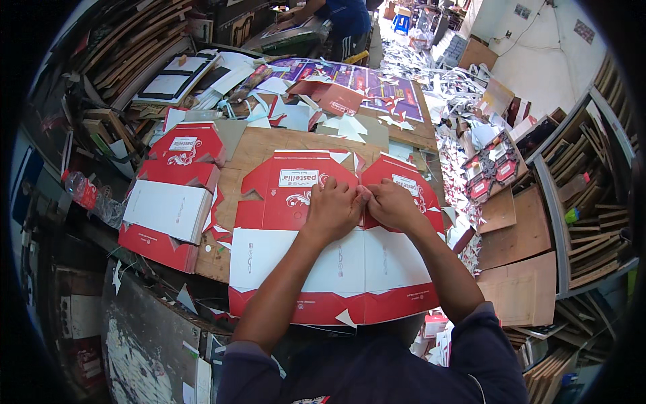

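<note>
A wide stack of red and white printed cardboard box blanks lies on the wooden table in front of me, with a seam running down between its left and right halves. My left hand is closed at the upper part of that seam, its fingers curled over the red panel. Pressed up against it, my right hand is closed on the edge of the right half. The thumbs meet at the seam. What lies between the fingertips is mostly hidden. A loose white scrap rests on the near red edge.
Another stack of cut box blanks sits to the left. Cardboard offcuts litter the far table, beside purple printed sheets. Scraps cover the floor at right, near shelves of boards. A person stands at the back.
</note>
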Tool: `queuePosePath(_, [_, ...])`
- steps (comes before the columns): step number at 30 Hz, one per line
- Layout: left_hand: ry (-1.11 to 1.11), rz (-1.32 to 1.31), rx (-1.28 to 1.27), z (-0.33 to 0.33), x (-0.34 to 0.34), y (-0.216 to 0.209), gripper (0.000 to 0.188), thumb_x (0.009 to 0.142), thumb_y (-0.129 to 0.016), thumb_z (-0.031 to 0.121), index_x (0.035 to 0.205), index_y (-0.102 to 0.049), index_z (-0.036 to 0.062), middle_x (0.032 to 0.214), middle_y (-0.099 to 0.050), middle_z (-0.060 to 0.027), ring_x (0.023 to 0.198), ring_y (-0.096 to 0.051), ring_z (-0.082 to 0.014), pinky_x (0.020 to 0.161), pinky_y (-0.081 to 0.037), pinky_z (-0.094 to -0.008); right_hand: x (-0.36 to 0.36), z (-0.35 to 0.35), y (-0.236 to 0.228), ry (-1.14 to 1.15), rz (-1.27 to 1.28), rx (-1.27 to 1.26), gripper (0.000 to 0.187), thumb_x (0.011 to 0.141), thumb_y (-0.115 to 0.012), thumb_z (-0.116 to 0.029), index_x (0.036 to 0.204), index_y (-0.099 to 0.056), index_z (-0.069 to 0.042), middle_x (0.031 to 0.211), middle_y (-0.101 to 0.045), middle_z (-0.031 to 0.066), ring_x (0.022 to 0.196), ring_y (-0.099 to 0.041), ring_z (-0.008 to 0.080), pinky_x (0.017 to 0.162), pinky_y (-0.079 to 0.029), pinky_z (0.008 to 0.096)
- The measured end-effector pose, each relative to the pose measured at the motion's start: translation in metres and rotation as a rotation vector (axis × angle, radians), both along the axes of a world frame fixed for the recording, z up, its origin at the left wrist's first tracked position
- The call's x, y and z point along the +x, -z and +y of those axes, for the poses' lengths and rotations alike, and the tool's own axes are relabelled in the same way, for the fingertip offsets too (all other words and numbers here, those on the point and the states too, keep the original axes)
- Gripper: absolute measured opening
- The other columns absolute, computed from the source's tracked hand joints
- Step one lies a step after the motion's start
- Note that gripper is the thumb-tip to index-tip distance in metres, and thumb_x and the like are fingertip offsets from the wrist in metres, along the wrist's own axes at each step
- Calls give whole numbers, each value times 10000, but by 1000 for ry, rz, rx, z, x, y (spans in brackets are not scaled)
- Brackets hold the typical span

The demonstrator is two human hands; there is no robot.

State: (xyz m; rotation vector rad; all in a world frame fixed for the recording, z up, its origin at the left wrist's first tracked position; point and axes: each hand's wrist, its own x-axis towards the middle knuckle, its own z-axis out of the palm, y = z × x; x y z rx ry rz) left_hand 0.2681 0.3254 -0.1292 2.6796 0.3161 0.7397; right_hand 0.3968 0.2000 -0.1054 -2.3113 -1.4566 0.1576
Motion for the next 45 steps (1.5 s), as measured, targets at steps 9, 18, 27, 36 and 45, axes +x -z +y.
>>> queuePosePath(9, [-29,115,-15,-7,-2,-12,633,1053,-356,527,877,-726,44,888,-703,-142,1037,-589,-363,888,-405,-531,-8,-1,-9,51,-168,205,490,1010,-520,-430,745,-728,-74,628,-606,166,644,-593,337,585,-469,494])
queuePosePath(18, [-6,-257,-72,-6,-5,-3,528,1051,-441,408,764,-711,57,745,-677,-116,927,-590,-356,809,-382,-491,-8,7,15,89,-168,410,534,1009,-570,-400,604,-670,-66,532,-550,150,506,-548,317,485,-415,475])
queuePosePath(27, [50,-330,71,-10,-5,-17,438,1016,-550,330,664,-654,91,626,-601,-44,739,-531,-233,740,-345,-417,1,6,36,48,-154,559,593,1032,-517,-435,577,-643,-76,545,-558,151,524,-570,324,487,-432,464])
queuePosePath(36, [54,-537,115,4,-10,-19,364,951,-614,244,609,-610,121,603,-600,-62,584,-554,-243,678,-418,-451,10,6,33,-27,-29,562,375,1002,-557,-333,768,-642,-53,707,-608,154,636,-567,319,614,-456,440])
queuePosePath(45, [-112,-703,34,-4,30,27,304,764,-627,250,493,-525,156,534,-570,-111,599,-555,-334,705,-444,-516,19,-80,-25,141,96,879,598,1048,-394,-485,635,-495,-65,667,-561,67,749,-570,205,932,-474,422])
